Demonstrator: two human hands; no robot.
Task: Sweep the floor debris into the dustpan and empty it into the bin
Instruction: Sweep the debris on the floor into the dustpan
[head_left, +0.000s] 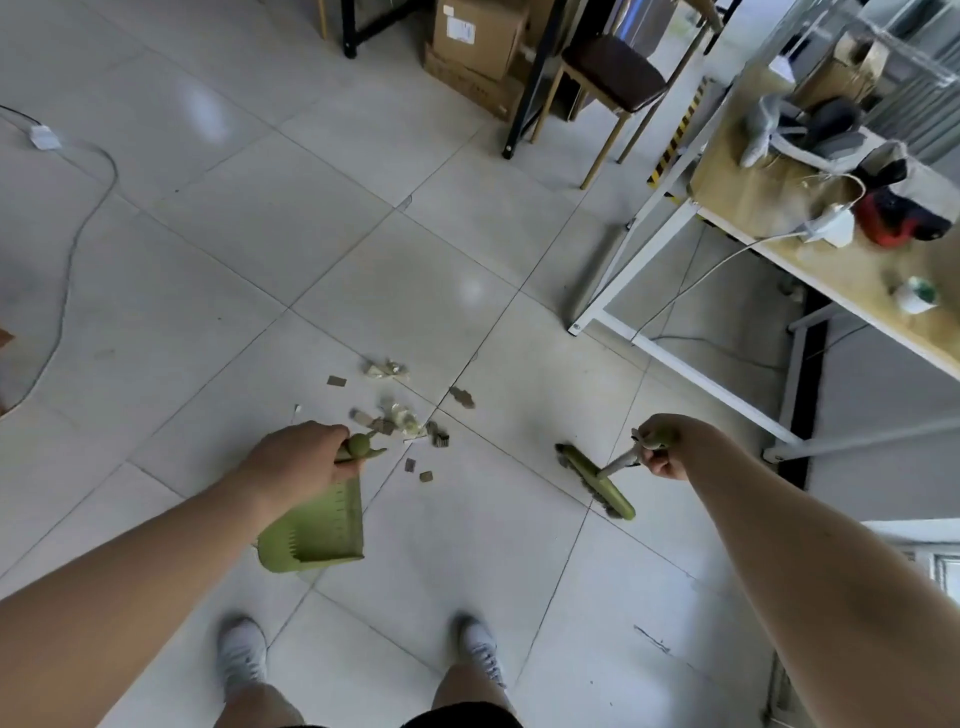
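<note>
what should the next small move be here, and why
Probably swing the broom head leftward to the far side of the debris. The scraps lie scattered on the floor, none appears to be in the dustpan, and the broom head sits to their right. The right hand grips the broom handle; the left hand holds the dustpan.

Workshop or lab back room. Grey tiled floor (260, 234). Ahead and right of the right grip (662, 452): white-framed worktop (841, 270) with a charger (831, 228), wires, loose gear; striped hazard tape (680, 130) beside it. Far ahead: stacked cardboard boxes (475, 36), black rack legs (524, 104), a chair (613, 73). Far left of the left grip (301, 457): loose cable (67, 260) on the floor.
</note>
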